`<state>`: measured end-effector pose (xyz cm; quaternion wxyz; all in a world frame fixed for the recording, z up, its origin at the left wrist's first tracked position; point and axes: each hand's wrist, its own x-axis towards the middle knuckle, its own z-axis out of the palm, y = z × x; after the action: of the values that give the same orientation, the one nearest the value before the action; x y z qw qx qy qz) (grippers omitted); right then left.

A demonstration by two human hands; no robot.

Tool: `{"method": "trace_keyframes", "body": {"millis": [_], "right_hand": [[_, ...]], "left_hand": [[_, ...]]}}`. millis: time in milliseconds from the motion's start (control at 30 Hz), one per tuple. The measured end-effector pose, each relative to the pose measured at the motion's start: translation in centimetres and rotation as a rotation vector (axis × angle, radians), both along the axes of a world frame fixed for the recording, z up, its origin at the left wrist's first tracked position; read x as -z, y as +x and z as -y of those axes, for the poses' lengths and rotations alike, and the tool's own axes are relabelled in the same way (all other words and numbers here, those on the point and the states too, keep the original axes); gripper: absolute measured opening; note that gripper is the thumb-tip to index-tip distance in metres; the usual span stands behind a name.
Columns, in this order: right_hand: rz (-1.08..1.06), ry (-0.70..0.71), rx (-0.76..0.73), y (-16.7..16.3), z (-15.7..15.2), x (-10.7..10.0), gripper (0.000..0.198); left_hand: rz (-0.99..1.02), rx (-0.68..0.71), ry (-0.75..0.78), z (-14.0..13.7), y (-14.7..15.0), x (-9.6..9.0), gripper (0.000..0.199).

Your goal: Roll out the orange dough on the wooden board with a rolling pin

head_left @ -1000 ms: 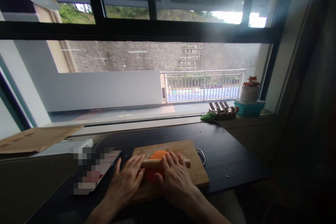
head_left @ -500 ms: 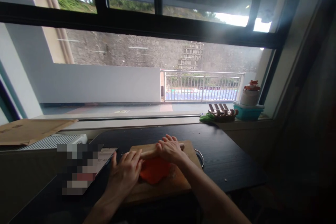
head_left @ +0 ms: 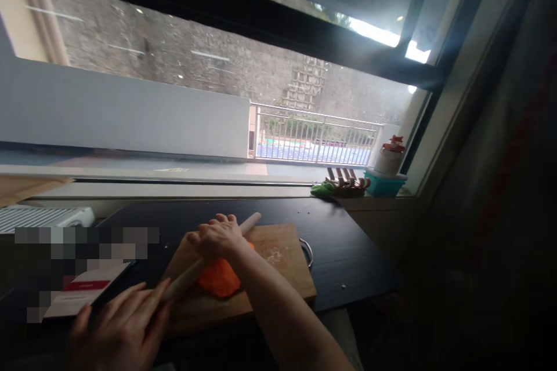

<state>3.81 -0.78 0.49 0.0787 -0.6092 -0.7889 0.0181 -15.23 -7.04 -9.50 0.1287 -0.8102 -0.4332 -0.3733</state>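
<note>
The person's right hand (head_left: 217,236) lies across a pale rolling pin (head_left: 251,222), over the far left part of a wooden board (head_left: 282,284). Its fingers are bent a little over the pin, with small gaps between the tips; the palm hides the underside, so I cannot tell if they are clamped on it. The left hand (head_left: 126,324) is nearer and more to the left, at the near end of the pin. Its fingers are rather straight and slightly apart, and the thumb stands away from them; this hand is dark and blurred, so its exact contact with the pin is perhaps not certain.

The pin lies slanting, from near left to far right, and its far end reaches past the board's edge. A flat orange sheet, which looks like dough (head_left: 220,278), is on the left half of the board, partly covered by the pin and the right arm. Whitish traces are on the wood to its right. A metal handle (head_left: 308,252) sticks out at the board's right side.

The board rests on a dark table (head_left: 348,261). At left, near the left hand, lies a device with a partly blurred screen (head_left: 89,285). On the far right sill are a green cloth (head_left: 322,189), a brown rack (head_left: 348,184) and a teal box (head_left: 385,184).
</note>
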Motion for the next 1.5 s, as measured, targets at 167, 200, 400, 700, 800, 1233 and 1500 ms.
{"method": "trace_keyframes", "body": {"millis": [167,200,400,700,800,1233,1500], "right_hand": [[0.034,0.044,-0.065,0.3,1.0,-0.3,0.042],[0.039,0.050,-0.091,0.9,1.7,-0.1,0.040],[-0.039,0.087,-0.197,5.2,5.3,1.6,0.040],[0.041,0.044,-0.136,-1.3,-0.2,1.2,0.039],[0.039,0.029,-0.138,-3.2,-1.6,1.2,0.045],[0.117,0.008,-0.145,7.3,6.6,1.9,0.050],[0.038,-0.089,-0.176,-1.5,0.7,1.1,0.057]], "left_hand": [[-0.046,-0.096,0.150,2.8,1.4,-1.9,0.033],[-0.038,-0.090,0.149,3.4,1.9,-2.1,0.033],[0.008,0.005,0.166,5.7,4.3,-1.8,0.034],[0.144,-0.110,0.029,4.8,2.7,-1.4,0.027],[0.153,-0.095,-0.010,4.6,2.6,-1.6,0.029],[0.176,0.078,-0.001,8.1,6.7,-2.0,0.045],[0.197,-0.057,-0.096,6.9,4.2,-1.5,0.030]]}}
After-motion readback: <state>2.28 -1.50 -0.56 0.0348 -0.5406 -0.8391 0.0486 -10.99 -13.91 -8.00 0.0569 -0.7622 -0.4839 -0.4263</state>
